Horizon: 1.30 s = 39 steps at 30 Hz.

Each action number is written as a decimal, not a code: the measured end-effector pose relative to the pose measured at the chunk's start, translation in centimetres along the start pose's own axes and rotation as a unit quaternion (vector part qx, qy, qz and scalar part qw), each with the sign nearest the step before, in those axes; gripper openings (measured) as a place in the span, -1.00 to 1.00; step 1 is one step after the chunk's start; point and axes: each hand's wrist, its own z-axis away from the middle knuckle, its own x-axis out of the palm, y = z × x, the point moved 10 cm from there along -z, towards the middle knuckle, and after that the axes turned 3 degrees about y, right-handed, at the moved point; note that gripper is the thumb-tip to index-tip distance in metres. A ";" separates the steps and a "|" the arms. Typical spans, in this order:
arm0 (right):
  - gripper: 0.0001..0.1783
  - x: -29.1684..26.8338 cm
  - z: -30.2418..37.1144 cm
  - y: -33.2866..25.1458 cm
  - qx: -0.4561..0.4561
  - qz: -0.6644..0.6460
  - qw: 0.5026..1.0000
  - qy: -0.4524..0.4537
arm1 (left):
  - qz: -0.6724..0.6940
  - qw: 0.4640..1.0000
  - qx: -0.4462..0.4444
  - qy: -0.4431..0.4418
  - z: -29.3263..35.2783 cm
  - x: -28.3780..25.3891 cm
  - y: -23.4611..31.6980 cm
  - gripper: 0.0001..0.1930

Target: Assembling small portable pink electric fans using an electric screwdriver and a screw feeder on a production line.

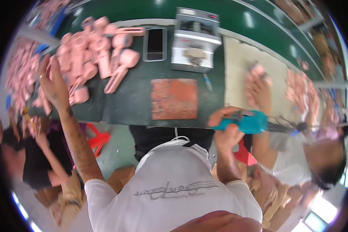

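My left hand [55,83] reaches out at the left edge of a heap of pink handheld fan bodies [100,46], its fingers stretched and somewhat apart. No held piece shows in it, though motion blurs the fingertips a little. In front of my right side, my right hand [229,133] is closed around a teal electric screwdriver [251,122], which lies sideways with its dark end and cord to the right. A reddish, speckled square mat [174,99] lies on the dark green table [127,102] between my hands.
Behind the mat stands a silver machine [196,40] with a phone [155,44] beside it. A small blue-tipped tool [207,82] lies close by. To the right, a co-worker's hand [262,91] handles pink parts on a pale surface [236,65]. Other people sit at left.
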 end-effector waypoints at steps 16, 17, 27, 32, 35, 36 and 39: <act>-0.13 -6.2 3.8 -1.8 0.027 0.013 0.999 0.045 | 0.033 0.867 0.306 -0.393 25.8 30.4 33.7 -0.37; -0.17 -6.5 3.6 -1.5 0.023 -0.009 0.999 0.035 | 0.023 0.853 0.288 -0.434 26.1 31.9 33.4 -0.41; -0.19 -5.3 2.6 -1.0 0.029 -0.050 0.998 -0.002 | 0.068 0.865 0.387 -0.313 27.3 33.8 35.0 -0.58; -0.10 -4.7 2.4 -0.8 0.032 0.002 0.999 -0.002 | 0.026 0.874 0.205 -0.439 26.3 36.3 33.2 -0.63; -0.09 -4.7 2.3 -0.7 0.027 0.015 1.000 0.003 | 0.071 0.893 0.251 -0.366 25.5 32.9 33.8 -0.74; -0.08 -5.0 2.0 -0.6 0.021 0.026 0.999 0.009 | 0.070 0.893 0.250 -0.368 25.5 31.5 33.5 -0.74; -0.06 -6.0 1.3 -0.6 0.006 0.064 0.998 0.029 | 0.077 0.859 0.317 -0.394 26.1 24.8 33.4 -0.57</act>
